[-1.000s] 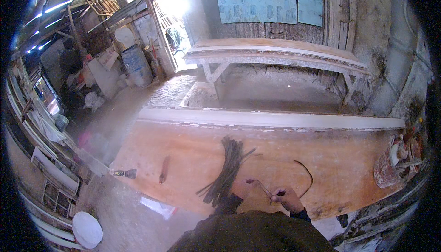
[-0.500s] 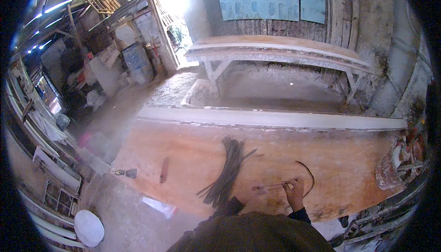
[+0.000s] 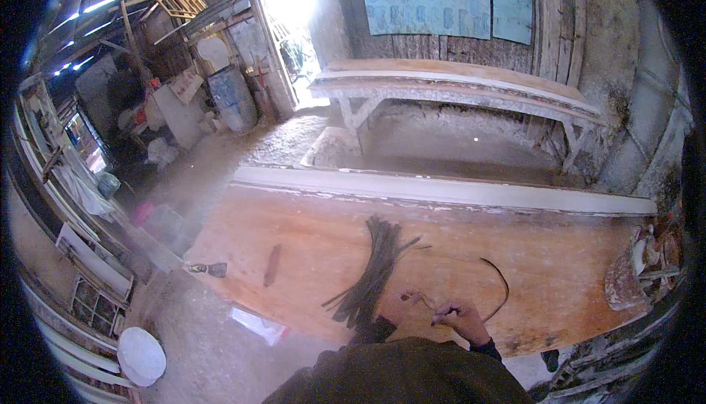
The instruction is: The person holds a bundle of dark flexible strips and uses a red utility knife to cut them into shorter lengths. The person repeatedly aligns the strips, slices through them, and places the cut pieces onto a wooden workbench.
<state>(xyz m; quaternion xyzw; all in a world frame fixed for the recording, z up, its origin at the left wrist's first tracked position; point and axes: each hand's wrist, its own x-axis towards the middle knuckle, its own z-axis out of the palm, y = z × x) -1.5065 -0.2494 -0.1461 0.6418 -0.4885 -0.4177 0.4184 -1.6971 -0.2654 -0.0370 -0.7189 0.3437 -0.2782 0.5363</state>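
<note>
My right hand [image 3: 465,321] is closed in a pinch over the near side of the wooden table. My left hand [image 3: 396,307] is beside it, blurred and close in colour to the wood, with its fingers drawn together. Between the two sets of fingertips runs a thin strip [image 3: 423,299], slightly bent. A curved dark strip [image 3: 505,286] arcs just right of my right hand; whether it joins the held one is hidden. Left of my hands lies a bundle of dark thin strips [image 3: 373,268], fanned at the near end.
A putty knife [image 3: 209,269] and a reddish stick [image 3: 272,266] lie on the table's left part. A long white strip of board [image 3: 441,192] edges its far side. At the right end stands a crusted bucket [image 3: 625,279] with tools. Beyond is a bench [image 3: 456,84].
My right hand has moved left and nearer to me, toward my left hand. The thin strip between them now bends more. My view has shifted slightly.
</note>
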